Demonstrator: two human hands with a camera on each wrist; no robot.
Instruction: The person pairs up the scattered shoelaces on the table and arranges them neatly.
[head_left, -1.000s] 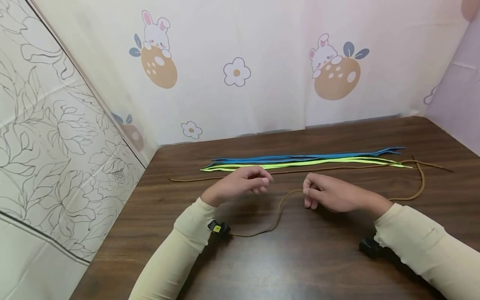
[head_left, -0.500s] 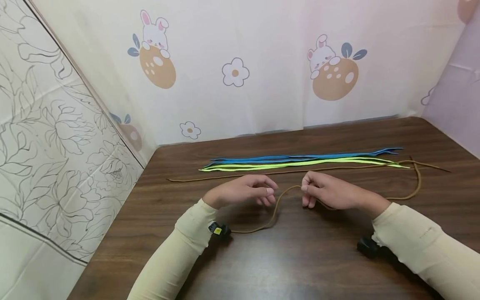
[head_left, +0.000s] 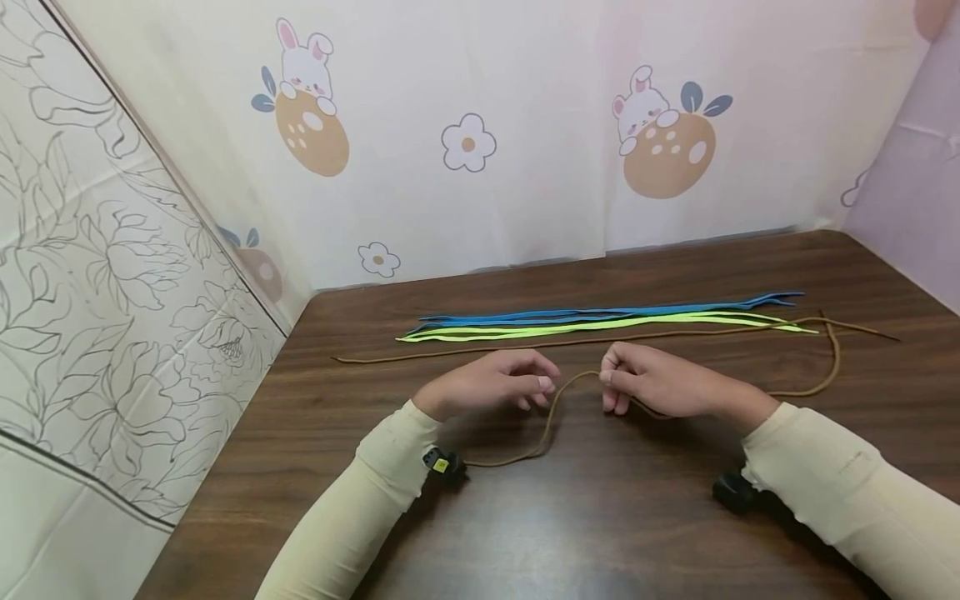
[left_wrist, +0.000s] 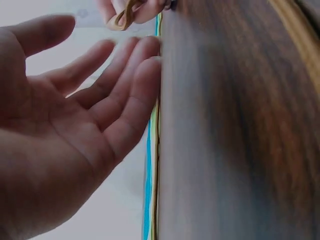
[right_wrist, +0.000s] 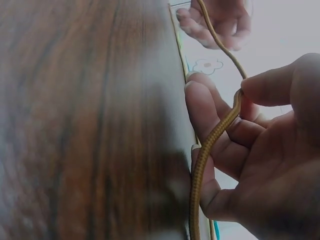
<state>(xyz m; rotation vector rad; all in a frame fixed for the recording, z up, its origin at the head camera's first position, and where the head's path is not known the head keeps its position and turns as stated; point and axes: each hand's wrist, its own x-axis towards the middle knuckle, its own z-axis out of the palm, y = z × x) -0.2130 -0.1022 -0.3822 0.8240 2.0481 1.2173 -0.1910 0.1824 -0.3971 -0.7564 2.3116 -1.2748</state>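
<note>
A brown braided shoelace point(head_left: 551, 423) runs over the tabletop in a loose curve. Its raised part is pinched between the thumb and fingers of my right hand point(head_left: 667, 383); the right wrist view shows the lace point(right_wrist: 212, 137) crossing the fingers and hanging down past the palm. My left hand point(head_left: 487, 382) hovers just left of this raised bend, fingers relaxed and gently bent. In the left wrist view the palm of the left hand point(left_wrist: 75, 120) holds nothing. From the head view I cannot tell whether its fingertips touch the lace.
Behind the hands, blue laces point(head_left: 525, 318) and neon yellow laces point(head_left: 510, 333) lie stretched side by side. A second brown lace point(head_left: 585, 342) lies in front of them, crossing the first at the right. The wooden table point(head_left: 525, 533) meets a patterned wall covering point(head_left: 540, 167).
My left hand has moved right and slightly nearer to me, its fingertips now close to the lace's raised bend. The right hand keeps its pinch and has barely moved.
</note>
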